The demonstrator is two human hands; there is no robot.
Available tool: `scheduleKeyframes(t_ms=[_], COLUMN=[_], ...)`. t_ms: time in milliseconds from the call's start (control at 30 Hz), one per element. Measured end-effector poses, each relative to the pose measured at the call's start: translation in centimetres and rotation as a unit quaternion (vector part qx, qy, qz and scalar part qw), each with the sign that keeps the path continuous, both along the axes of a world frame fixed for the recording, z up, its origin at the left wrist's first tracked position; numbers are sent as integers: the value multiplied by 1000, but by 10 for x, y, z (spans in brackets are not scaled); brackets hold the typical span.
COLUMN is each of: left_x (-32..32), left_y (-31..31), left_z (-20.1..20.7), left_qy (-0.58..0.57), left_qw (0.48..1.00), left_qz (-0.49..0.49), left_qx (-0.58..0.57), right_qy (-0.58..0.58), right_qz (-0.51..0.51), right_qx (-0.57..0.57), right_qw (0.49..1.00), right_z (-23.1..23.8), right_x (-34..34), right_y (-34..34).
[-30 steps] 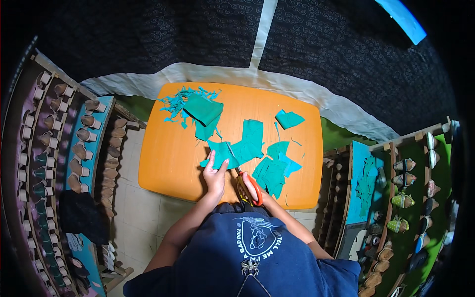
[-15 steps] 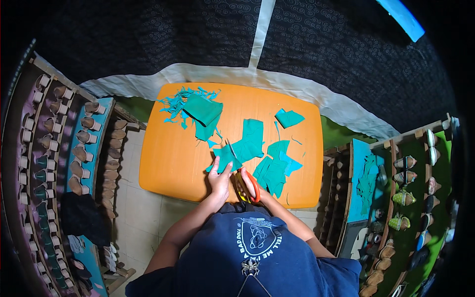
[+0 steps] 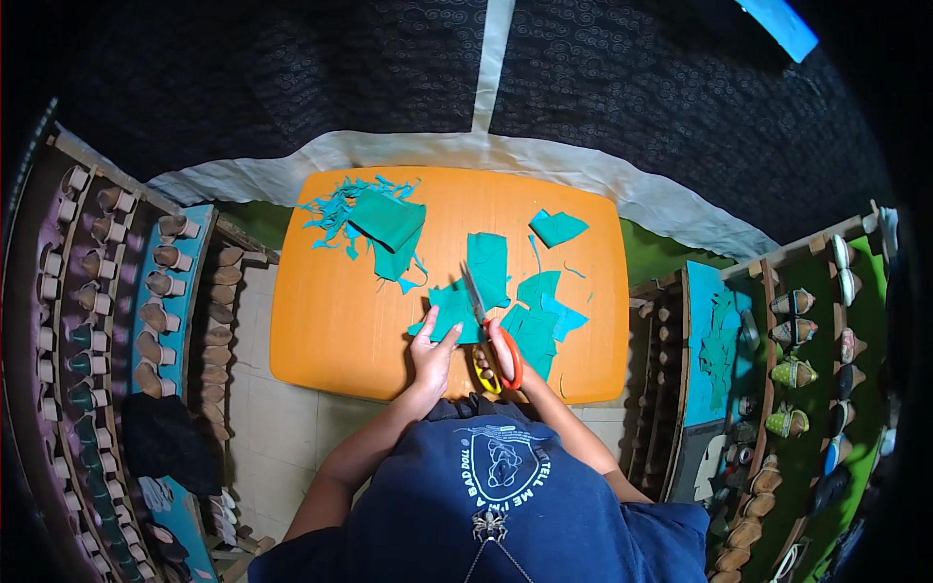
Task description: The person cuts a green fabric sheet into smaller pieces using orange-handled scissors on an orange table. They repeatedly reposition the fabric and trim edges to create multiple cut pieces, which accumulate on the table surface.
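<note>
My left hand [image 3: 430, 356] pinches the near edge of a green fabric piece [image 3: 451, 311], thumb and fingers closed on it over the near middle of the table. In my right hand [image 3: 506, 356] is a pair of scissors [image 3: 474, 293] with red and yellow handles, its blades pointing away from me along the piece's right side. Whether the blades are cutting into it I cannot tell. Just beyond lies another green fabric piece [image 3: 488, 260]. Several overlapping green pieces [image 3: 530, 330] rest to the right of my right hand.
The orange table [image 3: 330, 321] also carries folded green fabric [image 3: 387, 222], a heap of thin scraps [image 3: 335, 209] at far left, and a small green piece [image 3: 558, 228] at far right. Shoe racks [image 3: 194, 291] stand on the left, more shoes [image 3: 795, 371] on the right. A dark patterned curtain [image 3: 369, 78] hangs behind.
The scissors have shifted right and away from me, from over the held piece to its right side. My left hand keeps its hold on the fabric. The whole view has shifted slightly.
</note>
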State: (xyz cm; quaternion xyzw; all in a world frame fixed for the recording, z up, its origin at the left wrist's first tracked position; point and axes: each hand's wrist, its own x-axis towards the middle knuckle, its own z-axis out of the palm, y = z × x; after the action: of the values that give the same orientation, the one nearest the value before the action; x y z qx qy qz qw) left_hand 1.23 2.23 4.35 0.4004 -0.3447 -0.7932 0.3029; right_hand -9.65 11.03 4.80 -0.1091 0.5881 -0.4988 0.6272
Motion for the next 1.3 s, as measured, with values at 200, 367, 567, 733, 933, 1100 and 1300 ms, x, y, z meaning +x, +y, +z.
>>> scheduleKeyframes(t_ms=[200, 367, 567, 733, 933, 1100, 1300], left_x=[-24, -45, -41, -28, -28, -33, -23], left_y=[4, 9, -37, -79, -97, -93, -88], left_z=[-11, -22, -30, -27, -42, -37, -21], left_qy=[63, -104, -372, -310, -229, -133, -24], left_qw=[973, 812, 707, 699, 728, 790, 877], left_qz=[-169, -365, -231, -299, -413, -478, -367], left_qx=[-146, -443, -555, -570, -498, -359, -309], right_qy=[51, 205, 191, 190, 215, 244, 182], right_qz=[-59, -140, -127, -71, 142, 252, 280], right_qx=[-68, -24, -21, -20, -11, 27, 85], right_qw=[995, 968, 973, 979, 966, 936, 939], right_z=[33, 29, 20, 18, 32, 47, 76], right_x=[-30, -36, -35, -23, -24, -29, -36], right_y=[35, 59, 95, 96, 84, 88, 92])
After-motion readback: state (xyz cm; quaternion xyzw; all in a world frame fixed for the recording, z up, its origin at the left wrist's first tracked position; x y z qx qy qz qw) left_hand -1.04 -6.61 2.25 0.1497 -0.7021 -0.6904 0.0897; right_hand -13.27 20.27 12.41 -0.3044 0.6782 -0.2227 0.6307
